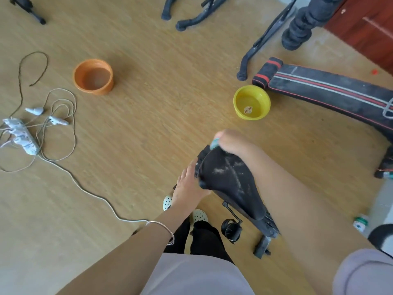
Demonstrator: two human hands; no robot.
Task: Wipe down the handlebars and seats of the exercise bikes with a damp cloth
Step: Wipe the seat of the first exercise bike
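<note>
Wood floor (148,128) open ahead, left hand (188,191) gripping seat (230,184) edge, right hand (231,141) clutching cloth (214,143) at rear rim

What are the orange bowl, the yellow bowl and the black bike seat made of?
The round orange bowl and round yellow bowl look like smooth, glossy plastic in bright, even colour. The black bike seat seems padded with matte vinyl or fabric; dust streaks cling to it.

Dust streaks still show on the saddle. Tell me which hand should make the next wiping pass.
Right. The right hand already grips the cloth at the wide end of the seat, just above the pale streaks. The left hand is clamped on the seat's side and probably best left steadying it.
</note>
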